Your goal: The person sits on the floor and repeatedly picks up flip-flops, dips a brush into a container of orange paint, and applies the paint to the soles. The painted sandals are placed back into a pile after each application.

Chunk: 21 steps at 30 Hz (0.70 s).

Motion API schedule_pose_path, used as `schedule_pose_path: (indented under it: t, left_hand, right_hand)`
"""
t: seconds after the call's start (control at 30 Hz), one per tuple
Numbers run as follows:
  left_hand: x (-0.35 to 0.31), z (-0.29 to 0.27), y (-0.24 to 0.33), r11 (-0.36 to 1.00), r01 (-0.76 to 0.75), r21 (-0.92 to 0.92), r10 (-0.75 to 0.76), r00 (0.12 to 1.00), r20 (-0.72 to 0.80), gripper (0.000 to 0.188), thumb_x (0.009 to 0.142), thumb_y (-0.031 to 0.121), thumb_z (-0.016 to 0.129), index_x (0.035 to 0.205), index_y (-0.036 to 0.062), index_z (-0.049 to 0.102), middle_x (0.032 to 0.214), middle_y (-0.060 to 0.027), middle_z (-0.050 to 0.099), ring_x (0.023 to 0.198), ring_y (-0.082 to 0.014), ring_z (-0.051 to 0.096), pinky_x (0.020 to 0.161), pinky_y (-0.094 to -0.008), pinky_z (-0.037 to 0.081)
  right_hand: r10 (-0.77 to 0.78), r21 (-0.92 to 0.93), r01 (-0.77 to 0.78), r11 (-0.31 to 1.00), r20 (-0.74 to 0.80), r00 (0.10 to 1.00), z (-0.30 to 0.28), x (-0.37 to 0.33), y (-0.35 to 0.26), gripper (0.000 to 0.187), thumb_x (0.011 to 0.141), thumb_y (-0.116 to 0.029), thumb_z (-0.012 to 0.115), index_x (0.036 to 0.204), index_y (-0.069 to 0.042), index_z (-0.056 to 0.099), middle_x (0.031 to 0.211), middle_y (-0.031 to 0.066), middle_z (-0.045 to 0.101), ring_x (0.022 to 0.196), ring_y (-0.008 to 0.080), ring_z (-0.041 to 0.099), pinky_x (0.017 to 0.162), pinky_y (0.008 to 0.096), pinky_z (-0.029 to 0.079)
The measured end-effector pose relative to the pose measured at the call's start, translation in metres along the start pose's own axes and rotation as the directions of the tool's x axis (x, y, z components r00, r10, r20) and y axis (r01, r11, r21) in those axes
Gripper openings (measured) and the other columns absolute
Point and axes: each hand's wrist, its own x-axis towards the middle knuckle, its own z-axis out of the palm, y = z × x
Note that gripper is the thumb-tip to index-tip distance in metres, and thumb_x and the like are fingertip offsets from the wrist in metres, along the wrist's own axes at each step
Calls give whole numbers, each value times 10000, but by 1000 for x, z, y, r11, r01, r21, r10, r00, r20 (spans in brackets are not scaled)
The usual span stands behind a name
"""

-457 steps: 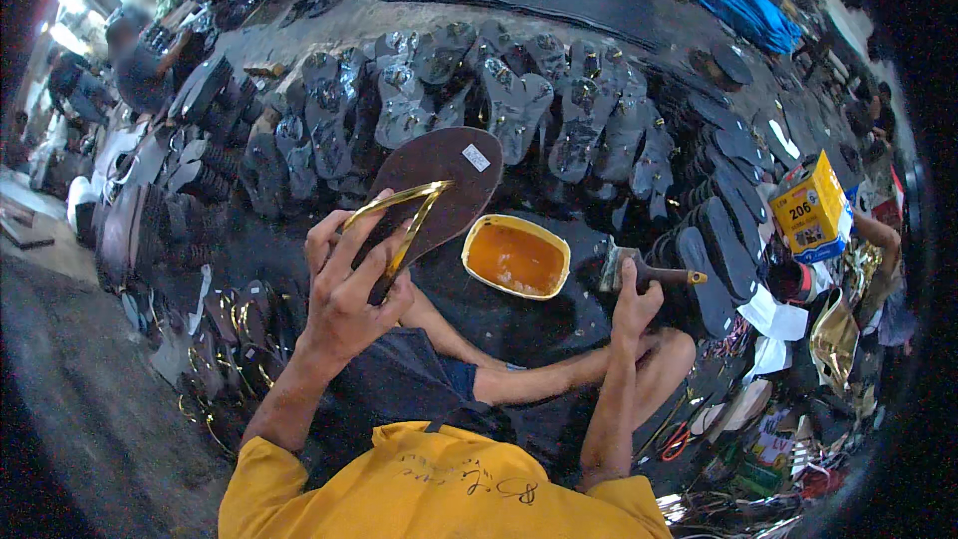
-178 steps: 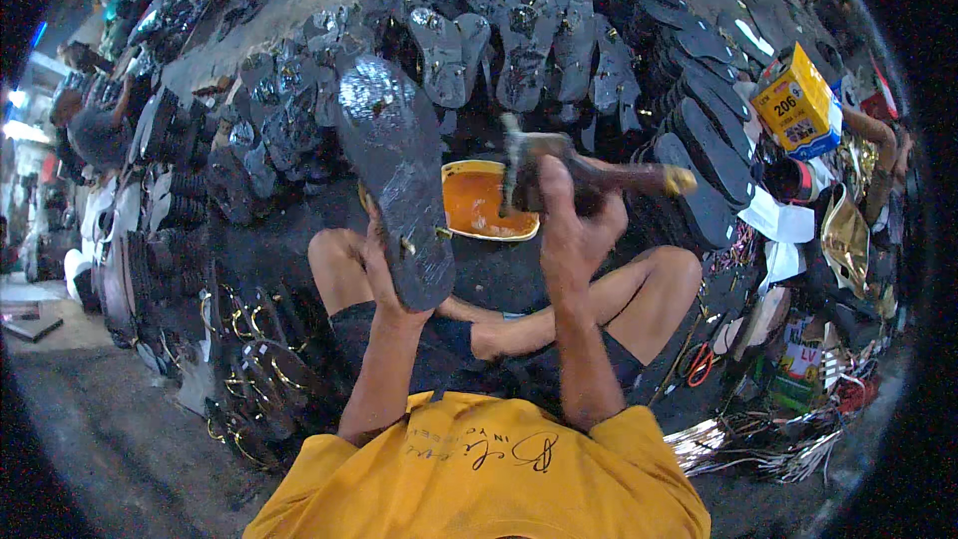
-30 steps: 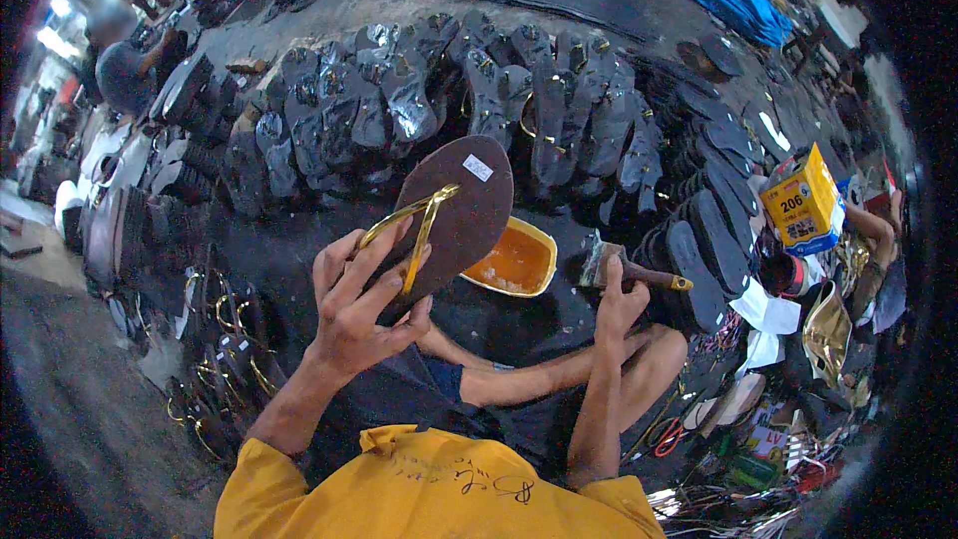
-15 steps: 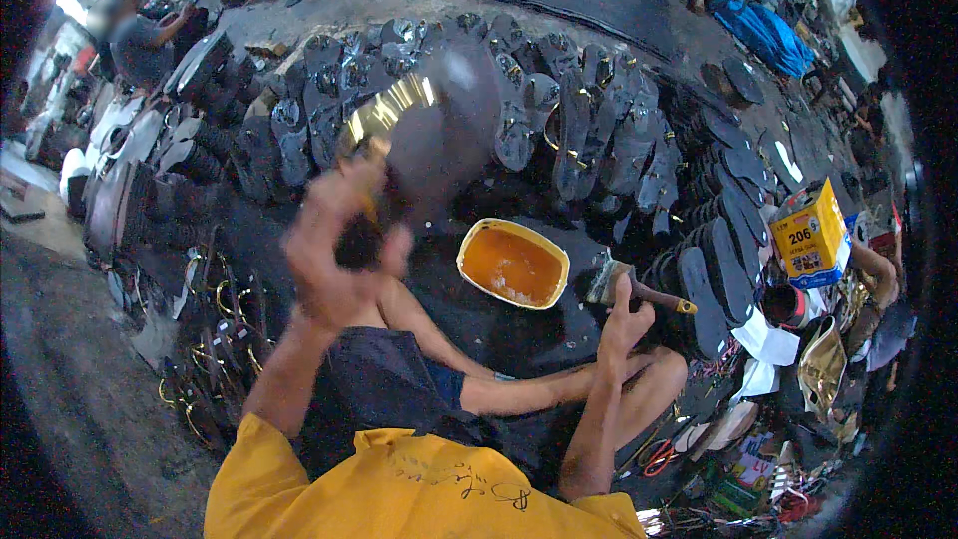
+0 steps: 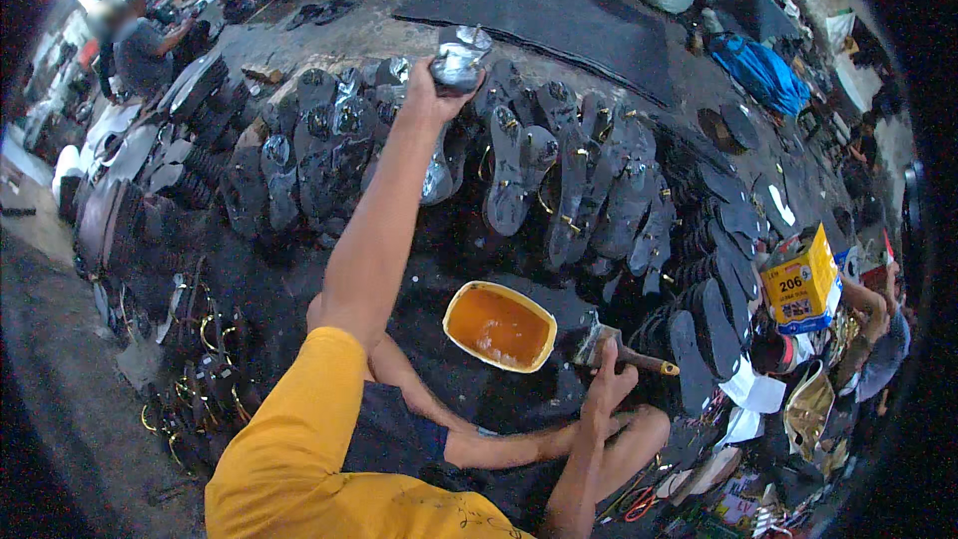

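My left arm is stretched far forward, and its hand [image 5: 437, 100] is closed around a dark sandal [image 5: 461, 58] with a shiny silvery top, just behind the rows of other sandals. My fingers are partly hidden behind it. My right hand [image 5: 607, 384] grips a wide, flat paintbrush [image 5: 647, 361] near my bent knee. The brush's bristles point left, toward a rectangular tub [image 5: 451, 341] of amber liquid with some pale froth. Brush and tub do not touch.
Rows of dark sandals [image 5: 507, 175] spread ahead of the tub. Stacked soles [image 5: 689, 344] line the right, beside a yellow box [image 5: 801, 279]. Straps with gold trim [image 5: 215, 359] lie at left. Farther off are a black sheet [image 5: 559, 20], a blue bag [image 5: 758, 75] and a seated person [image 5: 145, 45].
My left hand has swung forward and away from me with the sandal, which was blurred above the rows before. My right hand keeps its hold on the paintbrush, barely moved.
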Motion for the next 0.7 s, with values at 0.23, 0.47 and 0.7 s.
schedule_pose_path:
  t: [0.23,0.47,0.7]
  left_hand:
    - [-98,-58,-52,975,-105,195,109,994,-11,560,1067,303,537,1495,-10,354,1388,-250,555,1299,-407,553,1115,-538,483]
    - [-426,-166,39,-166,144,976,348,934,-78,370,889,96,733,1252,36,692,1256,-131,712,1222,-246,647,1049,-351,509]
    - [-596,-285,82,-433,659,615,872,479,100,796,784,209,861,1419,-17,438,1367,-220,491,1322,-411,421,1140,-560,281]
  right_hand:
    - [-6,-60,5,998,-5,1000,6,4,1,524,925,-425,790,1016,80,680,976,122,704,776,194,617,723,350,537]
    - [-172,-332,128,935,-106,979,-13,-15,-29,669,1016,-537,553,1281,69,650,1318,240,634,1129,356,638,1010,449,477]
    - [-509,-392,570,722,258,821,9,-80,-125,319,939,-328,748,1067,-36,749,986,161,755,892,276,739,789,371,564]
